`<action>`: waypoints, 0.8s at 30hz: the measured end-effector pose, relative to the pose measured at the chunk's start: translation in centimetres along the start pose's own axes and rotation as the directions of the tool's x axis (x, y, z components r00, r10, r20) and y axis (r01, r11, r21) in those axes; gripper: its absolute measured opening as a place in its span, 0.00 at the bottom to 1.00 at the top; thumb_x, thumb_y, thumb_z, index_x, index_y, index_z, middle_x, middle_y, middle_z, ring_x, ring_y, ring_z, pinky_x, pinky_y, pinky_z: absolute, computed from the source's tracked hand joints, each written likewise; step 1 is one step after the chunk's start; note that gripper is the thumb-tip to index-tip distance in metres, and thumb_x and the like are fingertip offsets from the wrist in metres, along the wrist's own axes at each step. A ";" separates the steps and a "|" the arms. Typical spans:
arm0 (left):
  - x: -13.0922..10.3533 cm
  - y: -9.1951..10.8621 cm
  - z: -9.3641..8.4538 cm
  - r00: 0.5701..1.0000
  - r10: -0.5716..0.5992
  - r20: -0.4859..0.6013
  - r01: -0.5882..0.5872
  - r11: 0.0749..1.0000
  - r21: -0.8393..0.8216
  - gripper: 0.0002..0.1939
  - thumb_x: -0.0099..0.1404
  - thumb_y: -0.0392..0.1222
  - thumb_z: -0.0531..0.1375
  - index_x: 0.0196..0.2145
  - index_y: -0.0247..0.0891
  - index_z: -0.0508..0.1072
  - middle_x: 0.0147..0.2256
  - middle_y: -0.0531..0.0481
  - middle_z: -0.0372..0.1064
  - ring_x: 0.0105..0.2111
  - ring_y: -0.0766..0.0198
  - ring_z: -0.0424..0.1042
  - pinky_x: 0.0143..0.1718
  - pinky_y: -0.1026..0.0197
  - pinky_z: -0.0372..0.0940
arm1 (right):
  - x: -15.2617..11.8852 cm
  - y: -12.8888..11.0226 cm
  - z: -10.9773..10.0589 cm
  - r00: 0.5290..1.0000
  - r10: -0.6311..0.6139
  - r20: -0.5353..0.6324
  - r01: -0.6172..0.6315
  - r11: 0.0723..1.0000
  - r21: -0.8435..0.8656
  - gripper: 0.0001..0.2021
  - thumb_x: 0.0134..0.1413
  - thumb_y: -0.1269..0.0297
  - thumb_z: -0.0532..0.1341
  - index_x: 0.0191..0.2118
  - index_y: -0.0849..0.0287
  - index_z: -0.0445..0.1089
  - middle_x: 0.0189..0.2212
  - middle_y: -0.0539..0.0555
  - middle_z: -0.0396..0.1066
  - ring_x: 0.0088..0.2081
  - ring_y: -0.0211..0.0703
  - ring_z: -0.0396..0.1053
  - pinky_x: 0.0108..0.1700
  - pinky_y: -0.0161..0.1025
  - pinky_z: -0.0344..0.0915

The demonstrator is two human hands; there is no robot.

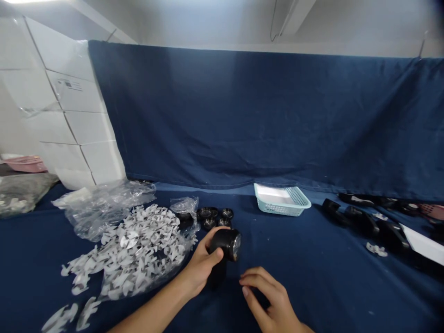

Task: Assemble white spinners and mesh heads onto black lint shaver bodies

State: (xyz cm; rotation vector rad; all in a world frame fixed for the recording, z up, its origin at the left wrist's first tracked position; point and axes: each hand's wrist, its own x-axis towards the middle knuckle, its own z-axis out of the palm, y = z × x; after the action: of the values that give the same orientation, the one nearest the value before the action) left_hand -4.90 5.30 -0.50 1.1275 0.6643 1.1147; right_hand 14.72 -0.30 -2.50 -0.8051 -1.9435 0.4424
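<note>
My left hand (pixel 203 263) is closed around a black handheld device (pixel 222 244) with a rounded head and a shiny, glassy round face turned to the right. Its lower part hangs in shadow below my fingers. Just to the right, my right hand (pixel 265 298) hovers apart from the device, loosely curled with a gap between thumb and fingers, and nothing shows in it. Several round black cup-like parts (pixel 227 213) stand behind the device. To the left spreads a heap of small whitish plastic pieces (pixel 138 249), partly on a clear bag.
A light blue basket (pixel 282 208) with something white inside stands at the back. More black devices (pixel 367 224) lie on the right beside a white panel (pixel 423 243) and small pale pieces (pixel 376 249). Crumpled clear plastic (pixel 100 208) lies back left, before stacked white boxes (pixel 83 125). A blue curtain (pixel 222 115) closes the rear.
</note>
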 end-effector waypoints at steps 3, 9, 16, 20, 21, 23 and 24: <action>0.2 0.2 -0.1 0.998 0.061 0.012 -0.062 0.992 0.107 0.42 0.44 0.60 0.73 0.53 0.42 0.68 0.49 0.46 0.69 0.46 0.52 0.68 0.44 0.61 0.61 | -0.2 0.3 0.1 1.000 -0.003 -0.029 0.003 1.000 -0.001 0.11 0.58 0.76 0.56 0.43 0.58 0.70 0.38 0.58 0.72 0.36 0.42 0.74 0.38 0.36 0.72; 0.5 -0.6 0.5 0.998 0.016 0.068 -0.032 0.969 0.245 0.41 0.46 0.42 0.75 0.57 0.42 0.66 0.49 0.46 0.69 0.48 0.51 0.67 0.52 0.55 0.58 | -0.2 0.4 0.3 0.998 -0.056 0.014 0.056 0.998 -0.035 0.10 0.57 0.76 0.55 0.40 0.58 0.70 0.32 0.56 0.74 0.33 0.40 0.74 0.36 0.34 0.72; -0.2 -0.7 1.6 0.974 -0.226 0.007 0.223 0.967 0.125 0.33 0.53 0.48 0.70 0.54 0.39 0.65 0.40 0.47 0.73 0.39 0.57 0.73 0.44 0.57 0.65 | -0.9 1.1 0.9 0.988 -0.124 0.091 0.134 0.985 -0.111 0.10 0.52 0.77 0.58 0.37 0.60 0.73 0.25 0.55 0.77 0.24 0.46 0.74 0.30 0.40 0.69; -0.3 -0.7 1.9 0.880 -0.472 0.046 0.473 0.881 -0.003 0.33 0.65 0.64 0.52 0.45 0.28 0.74 0.34 0.38 0.76 0.30 0.58 0.75 0.32 0.60 0.67 | -1.1 0.8 0.9 0.993 -0.045 0.113 0.054 0.995 -0.083 0.09 0.53 0.74 0.58 0.37 0.59 0.74 0.25 0.54 0.77 0.25 0.45 0.75 0.31 0.38 0.68; -0.3 -0.7 1.9 0.861 -0.506 0.051 0.508 0.861 -0.022 0.35 0.65 0.66 0.50 0.42 0.27 0.75 0.34 0.37 0.76 0.29 0.59 0.75 0.31 0.61 0.67 | -1.0 0.7 0.8 0.995 -0.001 0.103 0.008 0.998 -0.068 0.08 0.55 0.73 0.58 0.38 0.58 0.74 0.25 0.53 0.77 0.25 0.44 0.74 0.32 0.37 0.68; -0.3 -0.9 1.9 0.838 -0.544 0.054 0.546 0.837 -0.047 0.35 0.64 0.67 0.51 0.38 0.27 0.77 0.32 0.39 0.76 0.28 0.60 0.75 0.29 0.63 0.67 | -1.0 0.7 0.7 0.992 0.101 0.074 -0.100 0.995 -0.027 0.07 0.58 0.70 0.57 0.38 0.57 0.73 0.26 0.52 0.77 0.25 0.42 0.74 0.31 0.36 0.67; -0.3 -1.0 1.9 0.830 -0.555 0.054 0.558 0.828 -0.053 0.35 0.64 0.67 0.52 0.38 0.28 0.77 0.31 0.40 0.76 0.26 0.61 0.74 0.28 0.63 0.67 | -0.9 0.8 0.6 0.986 0.156 0.056 -0.156 0.988 -0.002 0.07 0.60 0.68 0.56 0.38 0.57 0.72 0.26 0.52 0.76 0.25 0.41 0.73 0.30 0.35 0.66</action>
State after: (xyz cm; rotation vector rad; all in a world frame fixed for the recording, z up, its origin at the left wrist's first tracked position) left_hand -2.98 4.30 -0.81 0.8122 0.8535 0.6038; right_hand 14.74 -0.40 -3.87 -0.9572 -1.9379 0.5661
